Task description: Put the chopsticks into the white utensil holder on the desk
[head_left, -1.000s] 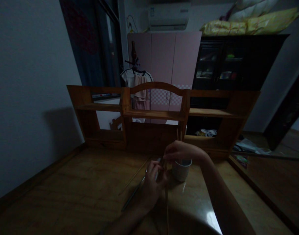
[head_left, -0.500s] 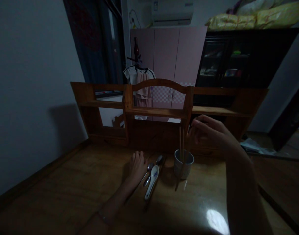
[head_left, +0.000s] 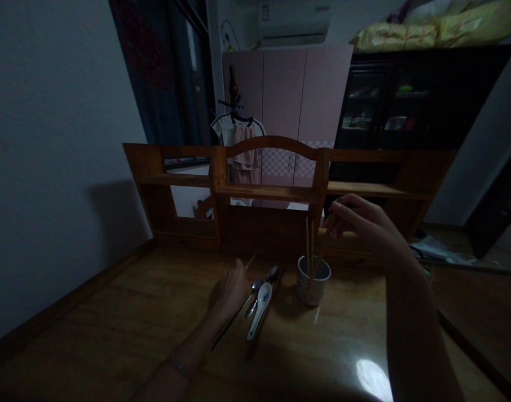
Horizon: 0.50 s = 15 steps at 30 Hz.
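Observation:
My right hand [head_left: 353,218] pinches the upper end of a chopstick [head_left: 321,254], which slants down to the grey-white cup [head_left: 313,291]. Its lower part shows across the cup's rim and front; I cannot tell whether the tip is inside. Two other chopsticks [head_left: 309,240] stand upright in the cup. On the table, my left hand [head_left: 233,285] is closed around a thin stick, seemingly a chopstick [head_left: 251,260], pointing up and away. Beside that hand lie a long-handled metal spoon [head_left: 256,285], another metal spoon [head_left: 272,273] and a white ceramic spoon [head_left: 261,304] with a blue mark.
A wooden shelf unit [head_left: 272,192] runs along the back edge of the table [head_left: 154,312]. A wall [head_left: 62,167] borders the left side. A dark stick lies partly under the ceramic spoon. Light reflects off the tabletop at the lower right.
The chopstick in my right hand has shifted, its lower end now higher against the cup. My left hand has turned slightly, and a thin stick now shows rising from it.

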Each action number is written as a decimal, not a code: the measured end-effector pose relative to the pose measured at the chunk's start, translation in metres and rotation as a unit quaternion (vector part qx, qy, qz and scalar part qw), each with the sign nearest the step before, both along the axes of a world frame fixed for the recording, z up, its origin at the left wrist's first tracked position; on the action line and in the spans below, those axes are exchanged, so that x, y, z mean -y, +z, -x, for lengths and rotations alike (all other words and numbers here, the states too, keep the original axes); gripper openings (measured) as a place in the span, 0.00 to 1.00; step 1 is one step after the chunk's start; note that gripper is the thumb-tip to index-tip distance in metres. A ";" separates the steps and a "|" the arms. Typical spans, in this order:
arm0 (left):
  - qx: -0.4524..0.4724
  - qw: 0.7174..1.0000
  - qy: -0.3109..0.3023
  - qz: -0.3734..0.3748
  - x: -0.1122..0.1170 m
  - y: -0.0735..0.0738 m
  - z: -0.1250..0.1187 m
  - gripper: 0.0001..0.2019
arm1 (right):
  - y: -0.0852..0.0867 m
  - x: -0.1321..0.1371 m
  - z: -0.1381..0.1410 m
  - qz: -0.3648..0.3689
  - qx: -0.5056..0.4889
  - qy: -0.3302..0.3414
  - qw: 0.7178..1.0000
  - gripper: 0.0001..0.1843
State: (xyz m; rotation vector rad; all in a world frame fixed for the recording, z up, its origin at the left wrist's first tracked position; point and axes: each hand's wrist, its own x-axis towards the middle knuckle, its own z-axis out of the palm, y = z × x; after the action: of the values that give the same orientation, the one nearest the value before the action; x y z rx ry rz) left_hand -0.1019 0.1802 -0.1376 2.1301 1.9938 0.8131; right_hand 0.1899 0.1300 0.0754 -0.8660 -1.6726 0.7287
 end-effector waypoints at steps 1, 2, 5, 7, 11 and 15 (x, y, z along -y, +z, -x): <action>0.017 1.000 0.000 -0.001 -0.002 -0.001 0.001 0.11 | 0.000 0.001 0.001 0.000 -0.001 0.002 1.000 0.12; 0.035 0.999 -0.002 -0.006 -0.005 -0.003 0.001 0.10 | 0.000 0.001 0.001 0.000 -0.002 0.003 1.000 0.12; 0.097 0.994 -0.008 -0.046 -0.015 -0.007 -0.001 0.12 | 0.000 0.001 0.001 -0.001 -0.001 0.000 1.000 0.13; 0.142 0.986 -0.017 -0.082 -0.019 -0.005 -0.004 0.12 | -0.001 -0.001 0.001 -0.003 0.006 -0.003 1.000 0.14; 0.236 0.957 -0.046 -0.165 -0.010 0.021 -0.010 0.12 | -0.002 -0.005 0.001 -0.001 0.019 -0.011 1.000 0.15; 0.331 0.917 -0.068 -0.212 0.025 0.068 -0.018 0.14 | 0.001 0.001 0.005 0.008 0.064 -0.005 0.998 0.15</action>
State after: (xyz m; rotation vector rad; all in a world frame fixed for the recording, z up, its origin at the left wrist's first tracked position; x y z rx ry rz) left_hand -0.0844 0.1555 -0.0695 1.7684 1.3872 1.7739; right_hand 0.1850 0.1287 0.0764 -0.9490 -1.7754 0.6937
